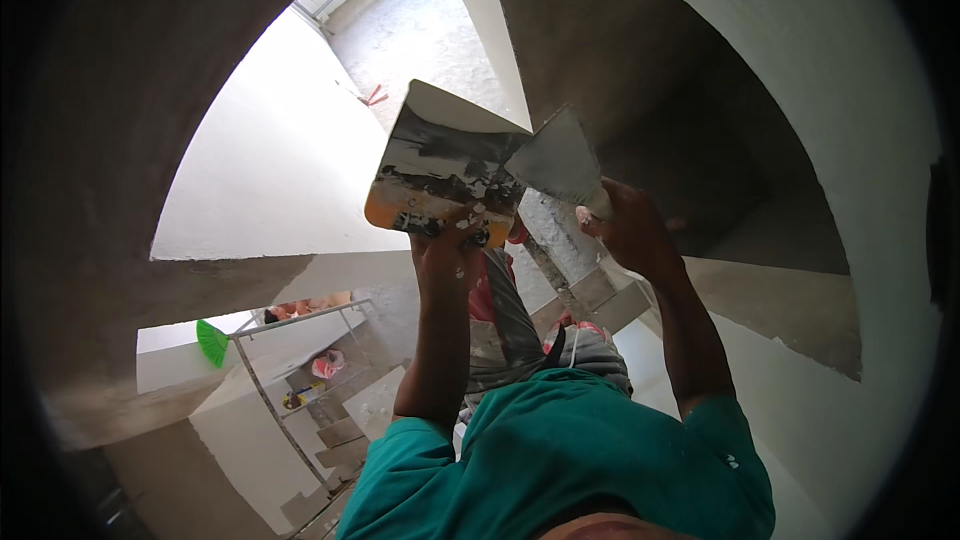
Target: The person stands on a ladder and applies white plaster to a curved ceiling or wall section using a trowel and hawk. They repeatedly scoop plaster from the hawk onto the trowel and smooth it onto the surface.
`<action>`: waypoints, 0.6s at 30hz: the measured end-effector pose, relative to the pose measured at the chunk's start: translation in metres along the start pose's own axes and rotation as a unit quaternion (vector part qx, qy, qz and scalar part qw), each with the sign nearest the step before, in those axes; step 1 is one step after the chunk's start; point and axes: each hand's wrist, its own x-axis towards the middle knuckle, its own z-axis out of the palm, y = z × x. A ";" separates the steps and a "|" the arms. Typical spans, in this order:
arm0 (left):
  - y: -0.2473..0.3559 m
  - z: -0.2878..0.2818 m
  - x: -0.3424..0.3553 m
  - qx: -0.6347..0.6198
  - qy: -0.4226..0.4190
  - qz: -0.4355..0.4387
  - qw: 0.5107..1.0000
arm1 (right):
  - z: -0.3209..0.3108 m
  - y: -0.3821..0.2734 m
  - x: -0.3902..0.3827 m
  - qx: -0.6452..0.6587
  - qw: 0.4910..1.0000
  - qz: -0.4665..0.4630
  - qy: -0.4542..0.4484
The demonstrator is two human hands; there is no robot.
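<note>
My left hand [443, 248] is closed on the lower edge of a plasterer's hawk [425, 150]. This wide plate has rounded corners, with dark and white smears and an orange strip along its lower part. My right hand [634, 232] grips a putty knife [562, 160] with a broad grey blade that widens away from the handle. One blade corner overlaps the hawk's right side; I cannot tell whether they touch. Some white specks show on my left hand. Most of the knife's handle is hidden by my right fingers.
A brown, unpainted wall area [660, 70] lies ahead to the right, bordered by white surfaces. Below left stands a metal scaffold frame [262, 380] near a green broom head [211, 342]. Boards [340, 433] lie beneath it. The rough floor [420, 25] shows far below, beyond the hawk.
</note>
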 end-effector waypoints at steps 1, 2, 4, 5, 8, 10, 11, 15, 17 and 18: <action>-0.004 -0.010 -0.002 0.012 -0.030 -0.007 0.999 | -0.001 -0.001 0.003 0.009 1.000 0.004 -0.019; -0.007 -0.016 -0.003 0.025 -0.061 -0.014 0.998 | -0.004 -0.003 0.005 0.014 0.999 0.005 -0.034; 0.004 -0.019 0.003 0.376 -0.170 0.040 0.910 | -0.012 -0.007 0.009 0.025 0.998 0.007 -0.064; 0.009 -0.009 0.005 0.474 -0.161 0.003 0.866 | -0.015 -0.005 0.011 0.017 0.998 -0.003 -0.059; 0.007 -0.005 0.030 0.569 -0.255 0.183 0.760 | -0.020 0.010 0.011 -0.031 0.999 -0.031 -0.029; 0.015 -0.018 0.060 0.621 -0.301 0.299 0.659 | -0.016 0.028 0.013 -0.091 0.994 -0.056 0.017; 0.026 -0.016 0.073 0.700 -0.297 0.337 0.556 | -0.020 0.024 0.011 -0.038 0.997 -0.061 0.020; 0.087 0.032 0.133 0.754 -0.194 0.457 0.430 | 0.013 0.075 0.003 0.118 0.991 -0.036 0.047; 0.125 0.084 0.177 0.756 -0.148 0.519 0.372 | 0.041 0.110 -0.008 0.092 0.992 -0.025 0.085; 0.141 0.107 0.195 0.763 -0.100 0.574 0.281 | 0.063 0.136 -0.015 0.114 0.990 0.011 0.087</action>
